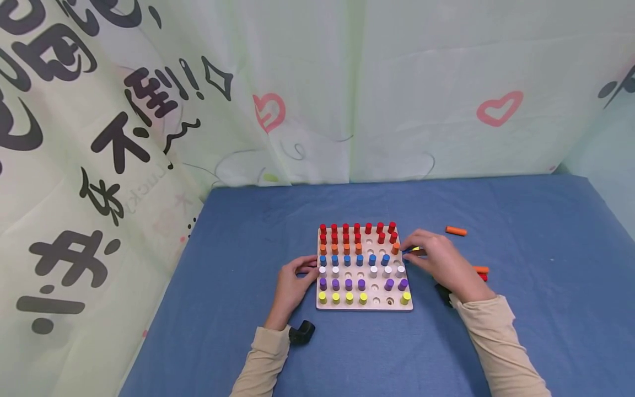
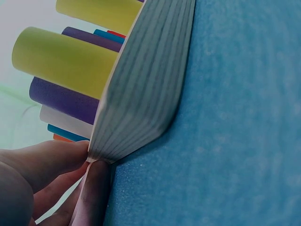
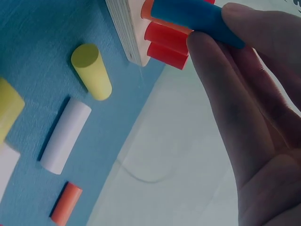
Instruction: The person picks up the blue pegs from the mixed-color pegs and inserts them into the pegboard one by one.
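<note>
A wooden pegboard (image 1: 347, 307) lies on the blue cloth, its colored pegs standing in rows of red, orange, blue, white, purple and yellow. Bare holes show in several rows. My left hand (image 1: 292, 281) grips the board's left edge, the thumb (image 2: 59, 157) near the top rim and a finger against the side. Beside the board's right edge, my right hand (image 1: 444, 262) pinches a blue peg (image 3: 193, 16) between thumb and fingers. In the right wrist view this peg is tilted and overlaps an orange peg (image 3: 147, 9) on the board.
Loose pegs lie right of the board: an orange peg (image 1: 456, 231), another orange peg (image 1: 480, 269) and a red one partly hidden by the right arm. The right wrist view also shows a yellow peg (image 3: 96, 77) and a white peg (image 3: 66, 136). A printed curtain (image 1: 397, 110) hangs behind.
</note>
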